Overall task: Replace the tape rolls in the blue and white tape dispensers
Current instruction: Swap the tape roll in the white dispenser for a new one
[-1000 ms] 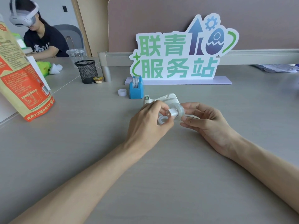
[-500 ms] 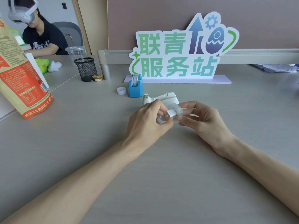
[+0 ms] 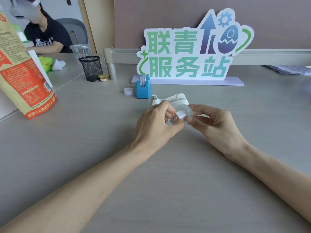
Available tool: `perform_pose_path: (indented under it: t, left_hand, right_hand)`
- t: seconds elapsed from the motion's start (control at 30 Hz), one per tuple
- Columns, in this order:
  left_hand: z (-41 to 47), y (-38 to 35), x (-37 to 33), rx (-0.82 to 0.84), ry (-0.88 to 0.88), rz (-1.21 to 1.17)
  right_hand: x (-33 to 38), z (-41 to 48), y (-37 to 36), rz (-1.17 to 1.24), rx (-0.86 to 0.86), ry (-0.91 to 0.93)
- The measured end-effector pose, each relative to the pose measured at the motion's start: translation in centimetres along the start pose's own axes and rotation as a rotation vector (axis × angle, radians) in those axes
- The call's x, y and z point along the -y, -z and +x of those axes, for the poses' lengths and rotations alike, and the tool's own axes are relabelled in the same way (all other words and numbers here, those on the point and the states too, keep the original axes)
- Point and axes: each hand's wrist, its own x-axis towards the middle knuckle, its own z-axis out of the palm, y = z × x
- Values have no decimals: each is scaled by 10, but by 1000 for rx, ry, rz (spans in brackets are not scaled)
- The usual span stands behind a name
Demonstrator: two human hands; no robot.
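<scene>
**Core going into the clear roll, almost no movement in the last second**

The left hand (image 3: 156, 121) has its thumb and forefinger pinched on a small white plastic spool core (image 3: 179, 116), holding it at the mouth of a clear, glossy roll of transparent tape (image 3: 186, 111). The right hand (image 3: 217, 125) grips that roll from the three o'clock side, thumb and fingertips clamped on its rim. Both hands meet low over the grey desk (image 3: 101, 165), and I cannot tell whether they rest on it.

Compared with a second ago, very little has shifted: the two hands sit in much the same pose, with the core perhaps turned a shade more square to the roll's hole. To my eye this is the fiddly seating step, the core not yet fully home, so the white dispenser's refill is under way but unfinished.

Just behind the knuckles, at twelve o'clock, the white plastic tape dispenser (image 3: 175, 99) lies on the desk with its cradle empty as far as I can see. Further out at eleven o'clock stands the small blue tape dispenser (image 3: 143, 89), a roll already in it, and a short white plastic ring (image 3: 128, 91) sits just beside it at its nine o'clock. Whether the blue one has had its new roll I cannot tell.
</scene>
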Motion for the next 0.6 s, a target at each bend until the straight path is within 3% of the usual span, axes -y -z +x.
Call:
perform_pose_path:
  t: [0.6]
  left_hand:
    - [4,2,-9,90,237,-191]
  right_hand:
    - [-1,0,-5,-185,-50,21]
